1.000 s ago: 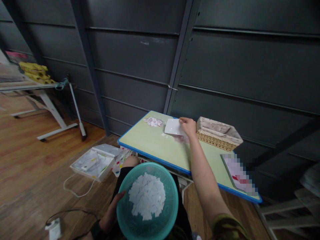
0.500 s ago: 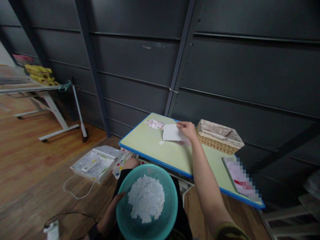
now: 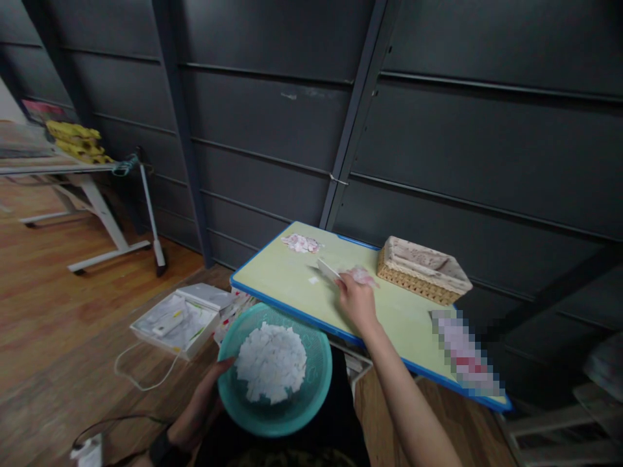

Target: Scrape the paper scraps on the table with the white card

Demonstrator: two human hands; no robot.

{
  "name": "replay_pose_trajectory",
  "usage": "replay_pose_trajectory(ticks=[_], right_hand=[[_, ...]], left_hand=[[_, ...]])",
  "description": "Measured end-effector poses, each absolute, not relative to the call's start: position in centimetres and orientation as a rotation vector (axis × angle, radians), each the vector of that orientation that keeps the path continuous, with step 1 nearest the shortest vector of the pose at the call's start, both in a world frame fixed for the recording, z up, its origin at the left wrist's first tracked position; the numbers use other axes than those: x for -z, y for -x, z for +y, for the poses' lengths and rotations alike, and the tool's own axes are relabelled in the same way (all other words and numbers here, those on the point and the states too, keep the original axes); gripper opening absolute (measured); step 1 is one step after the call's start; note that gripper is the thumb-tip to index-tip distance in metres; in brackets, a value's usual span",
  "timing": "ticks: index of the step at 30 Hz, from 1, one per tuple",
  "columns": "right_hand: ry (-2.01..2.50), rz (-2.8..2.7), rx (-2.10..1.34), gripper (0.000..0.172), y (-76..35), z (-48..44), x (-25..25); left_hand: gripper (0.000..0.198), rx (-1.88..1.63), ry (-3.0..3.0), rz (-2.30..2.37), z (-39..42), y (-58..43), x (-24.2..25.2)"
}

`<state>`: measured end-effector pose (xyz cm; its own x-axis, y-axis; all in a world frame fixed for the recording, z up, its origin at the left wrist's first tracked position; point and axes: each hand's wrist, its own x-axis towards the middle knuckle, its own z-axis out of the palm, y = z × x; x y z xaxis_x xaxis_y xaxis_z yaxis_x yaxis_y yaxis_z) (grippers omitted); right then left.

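Note:
On my lap sits a teal plastic basket [image 3: 318, 383], tilted, with a heap of white paper scraps [image 3: 272, 363] in it. My left hand [image 3: 214, 383] grips its left rim, thumb over the edge. Above the yellow-green tabletop [image 3: 287, 285], my right hand [image 3: 357, 299] is closed on a white card [image 3: 329, 268], seen nearly edge-on. Just beyond that hand lies a small pile of pinkish translucent pieces [image 3: 363, 275], partly hidden. One small white scrap [image 3: 313, 280] lies left of the hand. Farther back is a pile of pink-and-white pieces [image 3: 300, 243].
A cloth-lined wicker basket [image 3: 418, 285] stands at the table's back right. A flat pinkish item [image 3: 464, 353], partly pixelated, lies at the right end. On the floor to the left are an open white box [image 3: 195, 344] with a cable and a power strip [image 3: 90, 451].
My right hand has come down and nearer over the table, and the white card has turned from face-on to edge-on. The teal basket has shifted slightly left and up against the table edge.

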<state>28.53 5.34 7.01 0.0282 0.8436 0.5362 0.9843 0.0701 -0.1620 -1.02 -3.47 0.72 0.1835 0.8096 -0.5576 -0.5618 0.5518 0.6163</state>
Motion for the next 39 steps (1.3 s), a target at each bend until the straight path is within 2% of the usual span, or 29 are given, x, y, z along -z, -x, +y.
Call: replay_pose_trajectory(ticks=[18,24,28,32,39], right_hand=[[1.201,-2.003,-0.084,0.021,-25.5,0.1,-7.1],[1.355,-1.746,-0.007,0.022,-26.6,1.3,-8.0],[1.423,-1.501,0.1,0.03,-29.4,4.8,-10.2],[1.509,-1.397,0.049,0.037,-34.0,10.3,-11.9],[1.78,-1.436,-0.012,0.032,-39.5,16.9,-9.7]], left_hand=[[0.061,-0.94,-0.37,0.904,-3.9,2.2,-2.7],[0.059,-0.961,-0.333,0.914,-3.8,2.1,-2.9],[0.062,-0.937,-0.338,0.86,-3.7,2.3,-2.0],[0.06,-0.951,-0.352,0.936,-4.0,2.2,-0.8],[0.074,-0.959,-0.234,1.013,-4.6,1.6,2.2]])
